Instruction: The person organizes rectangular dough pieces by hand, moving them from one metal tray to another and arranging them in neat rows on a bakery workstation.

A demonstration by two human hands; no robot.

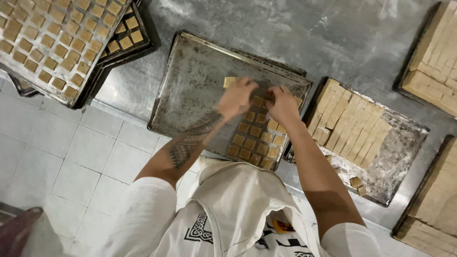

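Head view shows the worn, dark metal baking tray [190, 85] (floured steel counter beneath) filled only at its right corner with small square tan dough pieces [252, 140]. The left hand [236, 97] pinches one more square [229, 82]; the right hand [282, 103] presses fingertips onto the rows, its grip unclear. Most of the tray is bare.

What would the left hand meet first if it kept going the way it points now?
Probably the loose dough square just beyond the left hand, then bare baking tray. Whether the fingers already touch that square is unclear.

Bakery: steel bench [362, 33], stacked dough-filled baking trays [71, 97].
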